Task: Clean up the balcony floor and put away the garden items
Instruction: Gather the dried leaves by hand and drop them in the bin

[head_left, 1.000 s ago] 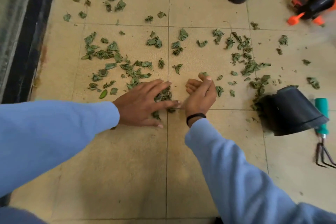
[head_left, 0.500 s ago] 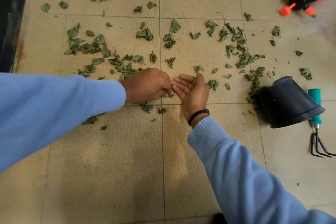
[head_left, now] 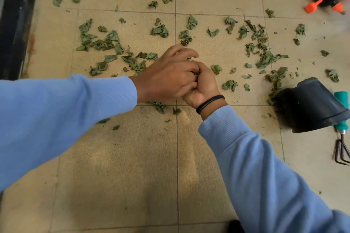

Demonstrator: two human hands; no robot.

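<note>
Cupping my right hand (head_left: 201,85), I curl its fingers round a small clump of leaves, and my left hand (head_left: 168,75) lies over it, fingers bent and pinching more leaf bits into that palm. Dry leaves (head_left: 113,43), green, crumpled and curled, lie scattered beyond and to both sides of the joined hands on the beige floor tiles (head_left: 132,166). Right of the hands a black pot (head_left: 310,106) lies tipped, touching a teal-handled hand rake (head_left: 342,119).
</note>
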